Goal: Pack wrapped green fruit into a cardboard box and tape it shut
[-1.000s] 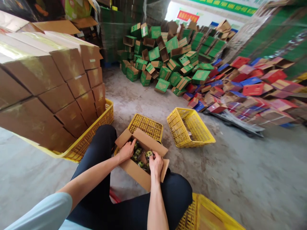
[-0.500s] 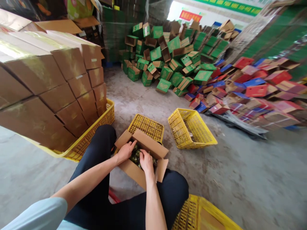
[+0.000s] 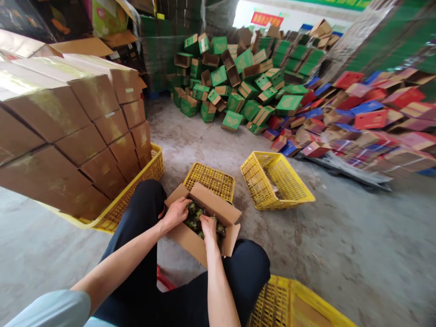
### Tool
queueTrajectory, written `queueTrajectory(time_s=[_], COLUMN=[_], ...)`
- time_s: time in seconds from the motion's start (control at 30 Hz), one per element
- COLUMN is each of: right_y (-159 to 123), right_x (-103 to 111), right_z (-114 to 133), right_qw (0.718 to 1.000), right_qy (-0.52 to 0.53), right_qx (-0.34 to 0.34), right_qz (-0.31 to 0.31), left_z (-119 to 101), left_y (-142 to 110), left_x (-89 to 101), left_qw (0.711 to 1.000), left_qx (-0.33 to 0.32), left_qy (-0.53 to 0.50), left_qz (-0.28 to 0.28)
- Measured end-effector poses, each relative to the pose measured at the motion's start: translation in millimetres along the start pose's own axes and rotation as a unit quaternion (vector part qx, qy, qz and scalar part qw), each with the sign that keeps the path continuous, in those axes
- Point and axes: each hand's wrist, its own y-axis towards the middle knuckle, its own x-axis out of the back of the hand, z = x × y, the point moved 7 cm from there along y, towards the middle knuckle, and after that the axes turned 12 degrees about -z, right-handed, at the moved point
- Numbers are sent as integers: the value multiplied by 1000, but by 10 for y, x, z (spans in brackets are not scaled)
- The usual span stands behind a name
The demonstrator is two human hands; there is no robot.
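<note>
An open brown cardboard box (image 3: pixel 190 238) sits between my knees with its flaps folded outward. Inside lie several dark green, shiny lumps (image 3: pixel 195 217), which look wrapped in clear film; their kind is too small to tell. My left hand (image 3: pixel 177 213) reaches over the box's left end with its fingers bent together, and whatever they grip is hidden. Near the middle of the box, my right hand (image 3: pixel 209 228) has curled its fingers down onto the green lumps. Its fingertips are partly hidden among them.
A yellow crate (image 3: pixel 218 181) lies just beyond the box, and an open one (image 3: pixel 254 186) stands right of it. Stacked closed cartons (image 3: pixel 85 118) fill a yellow bin at left. Green boxes (image 3: pixel 232 121) and red-blue boxes (image 3: pixel 370 119) are heaped behind. Another crate (image 3: pixel 272 299) is at my right knee.
My left hand has drawn back slightly toward the box's left end, its fingers now more bent. My right hand has shifted a little and stays on the green lumps. The view has turned slightly.
</note>
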Motion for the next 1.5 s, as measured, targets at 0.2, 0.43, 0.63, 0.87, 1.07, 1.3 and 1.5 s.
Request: queueTrajectory(time_s=[0.2,0.43,0.63,0.87,1.07,1.3,1.5], right_y=[-143,-201,-178,-342,-262,-228,-188], right_x=[574,961,748,275,160,292,641], right_z=[200,246,209,78,87,78,-43], right_qw=[996,983,994,930,918,921,940], right_qy=[27,93,56,-323,-365,-366,-321], right_qx=[23,75,66,79,46,32,32], right_qz=[-82,-141,-72,156,148,130,109], left_z=[-84,-220,-187,-57,-66,-70,-95], left_y=[-76,-224,-300,-323,-299,-285,-276], left_x=[-5,-77,-253,-431,-416,-401,-386], left_qw=[999,997,997,995,993,992,990], left_qx=[-21,-69,-75,-45,-47,-40,-36], left_qy=[-3,24,25,57,75,83,93], left_qz=[-43,-24,15,62,76,84,96])
